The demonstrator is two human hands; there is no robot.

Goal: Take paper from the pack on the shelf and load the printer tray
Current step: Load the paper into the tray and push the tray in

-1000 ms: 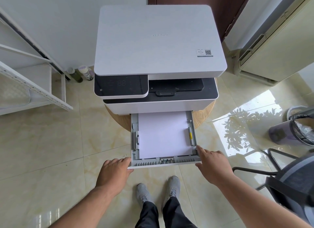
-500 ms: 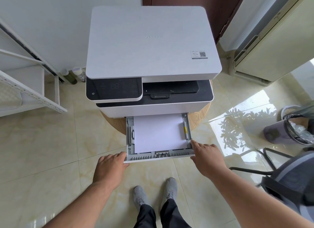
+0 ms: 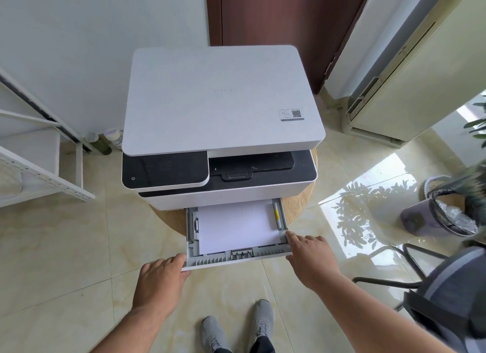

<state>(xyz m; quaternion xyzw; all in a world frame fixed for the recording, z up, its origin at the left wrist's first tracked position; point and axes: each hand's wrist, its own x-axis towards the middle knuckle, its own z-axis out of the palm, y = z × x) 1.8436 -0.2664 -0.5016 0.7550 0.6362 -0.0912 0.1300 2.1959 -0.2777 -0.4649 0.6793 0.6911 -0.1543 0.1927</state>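
One printer (image 3: 223, 100) has one tray (image 3: 281, 252) of paper (image 3: 236, 227) half out, left hand (image 3: 157, 281) and right hand (image 3: 313, 258) touching its front corners with relaxed fingers, a bin (image 3: 441, 218) nearby.

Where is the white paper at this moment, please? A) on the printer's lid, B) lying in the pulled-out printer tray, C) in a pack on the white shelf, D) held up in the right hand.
B: the paper lies flat in the tray, which sticks out of the printer, with the left hand and the right hand at its front corners.
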